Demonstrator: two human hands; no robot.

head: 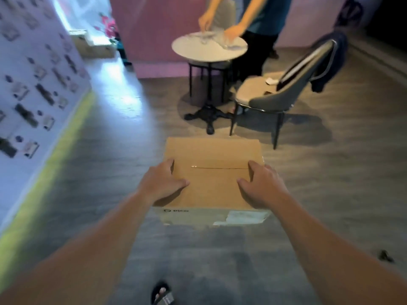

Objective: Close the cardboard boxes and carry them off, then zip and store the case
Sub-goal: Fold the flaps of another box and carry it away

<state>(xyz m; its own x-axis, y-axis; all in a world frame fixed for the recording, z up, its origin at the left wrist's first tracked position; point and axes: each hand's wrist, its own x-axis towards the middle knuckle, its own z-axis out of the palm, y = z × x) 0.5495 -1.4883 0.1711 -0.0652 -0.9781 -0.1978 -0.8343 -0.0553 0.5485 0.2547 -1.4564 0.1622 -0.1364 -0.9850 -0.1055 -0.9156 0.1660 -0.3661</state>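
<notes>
A sandalled foot point(162, 293) is showing at the bottom edge on the grey floor point(110, 172), so the person is standing or walking. Both forearms are reaching forward to a closed Pico cardboard box point(212, 183) held clear of the floor in front of the body. The left hand point(161, 182) is gripping the box's left edge, thumb lying on the top panel and fingers curling over the side; the right hand point(262, 187) is mirroring it on the right edge. This opposed grip is probably balancing the load for carrying. The top flaps are lying flat, their seam point(220, 167) running between the hands, so closing looks done and carrying is under way. No case is visible. Beyond the box, a grey chair point(271, 95) with a jacket point(330, 67) over its back is standing beside a round white table point(209, 49), where another person point(259, 23) is handling glassware point(211, 37); blur hides detail.
</notes>
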